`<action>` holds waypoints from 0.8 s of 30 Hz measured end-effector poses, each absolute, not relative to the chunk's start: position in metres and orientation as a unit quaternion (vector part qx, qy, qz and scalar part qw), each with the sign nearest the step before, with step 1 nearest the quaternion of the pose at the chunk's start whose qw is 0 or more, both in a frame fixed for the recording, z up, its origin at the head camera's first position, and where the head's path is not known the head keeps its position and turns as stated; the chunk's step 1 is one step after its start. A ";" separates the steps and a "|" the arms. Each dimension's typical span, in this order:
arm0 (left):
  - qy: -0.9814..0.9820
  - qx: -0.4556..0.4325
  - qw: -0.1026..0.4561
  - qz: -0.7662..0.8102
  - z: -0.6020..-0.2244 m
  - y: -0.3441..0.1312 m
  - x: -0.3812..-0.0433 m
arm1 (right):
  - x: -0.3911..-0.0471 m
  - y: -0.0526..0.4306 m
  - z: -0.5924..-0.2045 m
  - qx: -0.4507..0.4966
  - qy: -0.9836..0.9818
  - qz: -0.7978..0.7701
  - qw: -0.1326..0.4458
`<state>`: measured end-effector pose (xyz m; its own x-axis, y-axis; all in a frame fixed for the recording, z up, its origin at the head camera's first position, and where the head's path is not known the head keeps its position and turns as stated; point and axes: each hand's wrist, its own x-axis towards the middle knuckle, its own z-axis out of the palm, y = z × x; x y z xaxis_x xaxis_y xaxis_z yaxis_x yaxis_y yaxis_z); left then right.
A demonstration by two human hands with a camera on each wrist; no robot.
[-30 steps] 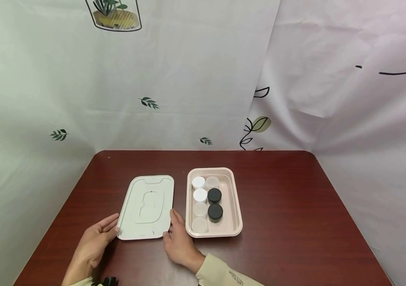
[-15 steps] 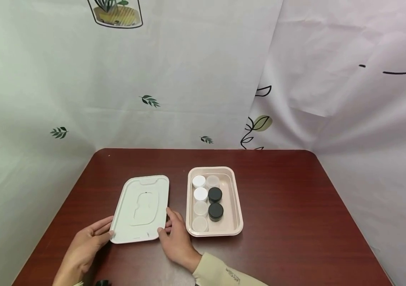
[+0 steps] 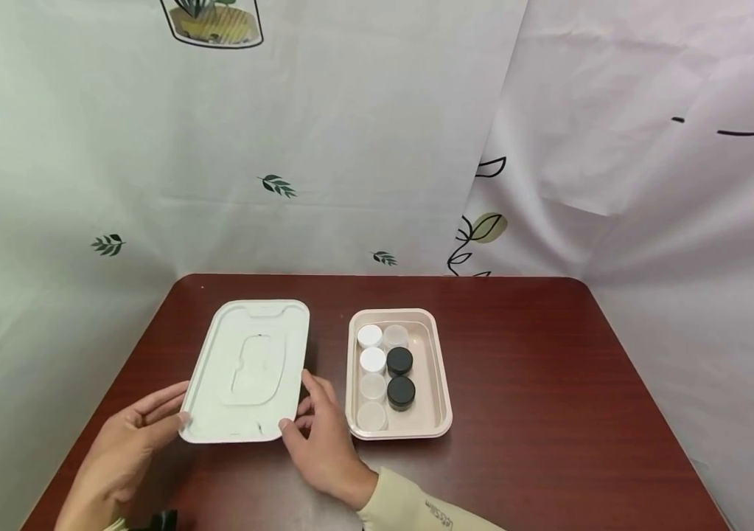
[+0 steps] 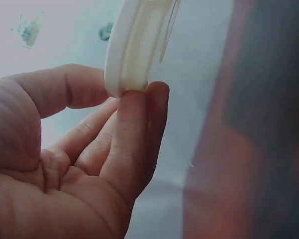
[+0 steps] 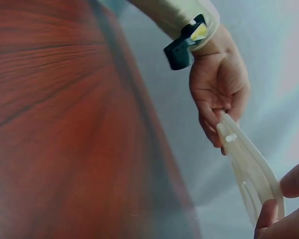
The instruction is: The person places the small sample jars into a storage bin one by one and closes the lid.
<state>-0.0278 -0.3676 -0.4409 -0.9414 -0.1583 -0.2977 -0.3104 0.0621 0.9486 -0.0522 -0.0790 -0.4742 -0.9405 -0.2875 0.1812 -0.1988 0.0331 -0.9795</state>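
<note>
A white rectangular lid [image 3: 247, 372] with a raised outline in its middle is held between both hands, lifted off the table. My left hand [image 3: 126, 441] pinches its near left edge, thumb on top and fingers beneath. In the left wrist view the thumb and fingers close on the lid's thick rim [image 4: 134, 55]. My right hand [image 3: 326, 442] grips the near right edge the same way. The right wrist view shows the lid [image 5: 251, 167] from below, with the left hand [image 5: 220, 84] at its far end. Beside the right hand stands a beige tray [image 3: 433, 383].
In the tray are several small round jars: white-lidded [image 3: 373, 361], clear [image 3: 373, 417] and black-lidded [image 3: 401, 392]. The dark red wooden table [image 3: 522, 383] extends to the right. White printed curtains [image 3: 350, 133] rise behind the table and along its sides.
Both hands have carried the lid to the left and raised it; it looks larger in the head view now. The tray and jars have stayed in place.
</note>
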 end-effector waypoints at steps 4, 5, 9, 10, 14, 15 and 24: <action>0.761 -0.151 0.062 0.628 -0.423 -0.360 -0.036 | -0.058 -0.067 -0.456 -0.164 0.704 -0.690 0.028; 0.763 -0.149 0.060 0.627 -0.419 -0.356 -0.038 | -0.060 -0.063 -0.452 -0.159 0.703 -0.692 0.029; 0.753 -0.123 0.050 0.644 -0.409 -0.337 -0.047 | -0.070 -0.044 -0.439 -0.147 0.709 -0.689 0.026; 0.744 -0.118 0.046 0.656 -0.408 -0.332 -0.049 | -0.072 -0.039 -0.436 -0.144 0.711 -0.688 0.023; 0.731 -0.094 0.037 0.675 -0.406 -0.309 -0.058 | -0.081 -0.018 -0.425 -0.140 0.705 -0.695 0.009; 0.729 -0.090 0.035 0.677 -0.406 -0.303 -0.060 | -0.084 -0.013 -0.422 -0.138 0.703 -0.698 0.005; 0.760 -0.047 0.036 0.647 -0.406 -0.253 -0.083 | -0.109 0.036 -0.408 -0.120 0.720 -0.682 -0.039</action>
<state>-0.0828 -0.2534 -0.4062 -0.9930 -0.0257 -0.1152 -0.1178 0.1573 0.9805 -0.1093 0.0360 -0.4082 -0.9683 -0.1187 0.2199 -0.2261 0.0413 -0.9732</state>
